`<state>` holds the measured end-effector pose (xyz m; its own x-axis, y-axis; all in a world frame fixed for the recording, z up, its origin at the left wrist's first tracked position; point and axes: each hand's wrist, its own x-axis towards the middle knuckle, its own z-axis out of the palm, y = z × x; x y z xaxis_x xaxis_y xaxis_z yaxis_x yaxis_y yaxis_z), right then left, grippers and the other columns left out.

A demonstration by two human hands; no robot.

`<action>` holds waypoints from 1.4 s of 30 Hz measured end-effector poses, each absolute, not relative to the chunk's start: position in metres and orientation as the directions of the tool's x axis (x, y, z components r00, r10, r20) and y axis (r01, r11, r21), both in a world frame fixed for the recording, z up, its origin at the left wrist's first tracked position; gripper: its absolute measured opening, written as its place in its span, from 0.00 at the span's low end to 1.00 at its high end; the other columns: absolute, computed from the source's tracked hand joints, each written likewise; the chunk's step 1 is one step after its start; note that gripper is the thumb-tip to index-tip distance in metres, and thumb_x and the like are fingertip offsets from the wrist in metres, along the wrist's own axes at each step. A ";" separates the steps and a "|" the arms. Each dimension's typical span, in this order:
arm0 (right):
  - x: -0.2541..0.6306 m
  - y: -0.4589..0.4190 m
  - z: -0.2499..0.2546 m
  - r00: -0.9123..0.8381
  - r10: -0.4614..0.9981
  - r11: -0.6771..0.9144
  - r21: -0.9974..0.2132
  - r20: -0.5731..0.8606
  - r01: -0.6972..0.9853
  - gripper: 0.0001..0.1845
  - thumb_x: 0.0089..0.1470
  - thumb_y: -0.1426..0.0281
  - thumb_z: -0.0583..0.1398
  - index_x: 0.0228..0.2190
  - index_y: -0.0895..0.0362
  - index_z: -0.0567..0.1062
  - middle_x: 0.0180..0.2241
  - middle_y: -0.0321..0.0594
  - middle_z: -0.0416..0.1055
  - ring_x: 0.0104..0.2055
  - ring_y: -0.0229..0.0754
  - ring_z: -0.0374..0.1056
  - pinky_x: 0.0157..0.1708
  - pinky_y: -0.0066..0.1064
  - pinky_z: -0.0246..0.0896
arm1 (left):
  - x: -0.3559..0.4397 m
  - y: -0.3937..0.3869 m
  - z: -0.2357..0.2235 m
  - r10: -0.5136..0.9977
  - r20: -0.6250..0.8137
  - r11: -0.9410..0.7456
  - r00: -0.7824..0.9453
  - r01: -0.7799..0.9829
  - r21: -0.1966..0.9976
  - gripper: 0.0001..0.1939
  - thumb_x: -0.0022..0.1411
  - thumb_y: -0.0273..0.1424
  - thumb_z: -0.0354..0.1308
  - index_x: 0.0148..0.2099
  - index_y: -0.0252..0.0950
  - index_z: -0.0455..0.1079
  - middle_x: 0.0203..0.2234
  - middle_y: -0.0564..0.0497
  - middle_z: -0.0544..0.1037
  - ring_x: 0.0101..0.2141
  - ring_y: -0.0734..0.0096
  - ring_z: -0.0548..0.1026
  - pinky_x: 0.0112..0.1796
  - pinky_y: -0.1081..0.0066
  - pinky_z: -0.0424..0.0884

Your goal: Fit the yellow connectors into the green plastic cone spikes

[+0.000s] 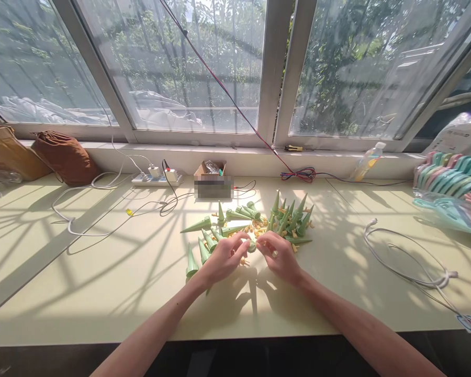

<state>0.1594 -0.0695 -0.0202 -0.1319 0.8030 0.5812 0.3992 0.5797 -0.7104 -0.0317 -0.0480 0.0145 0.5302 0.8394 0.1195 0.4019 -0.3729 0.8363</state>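
Cone (251, 246) above bench (141, 303), round end toward me. Left hand (226, 257) and right hand (279, 257): fingers narrow, pinching it. I judge it light, stiff, slick; grip at wide end.

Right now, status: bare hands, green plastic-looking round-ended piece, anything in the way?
Left hand, right hand: both on green round-ended piece. Its round end faces the viewer. Close by: green plastic-looking cones, small yellow bits.
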 end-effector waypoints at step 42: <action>0.161 -0.070 -0.018 -0.179 0.812 0.570 -0.688 0.556 0.449 0.06 0.61 0.73 0.56 0.31 0.55 0.70 0.28 0.36 0.66 0.26 0.37 0.60 0.26 0.28 0.57 | -0.032 -0.048 0.013 0.829 0.110 -0.390 0.548 0.425 0.817 0.16 0.71 0.40 0.44 0.45 0.38 0.69 0.24 0.54 0.75 0.25 0.71 0.71 0.29 0.72 0.68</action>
<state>0.1607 -0.0695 -0.0185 -0.1790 0.8120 0.5556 0.4494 0.5698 -0.6880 -0.0325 -0.0479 0.0127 0.5482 0.8291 0.1101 0.4254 -0.3897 0.8168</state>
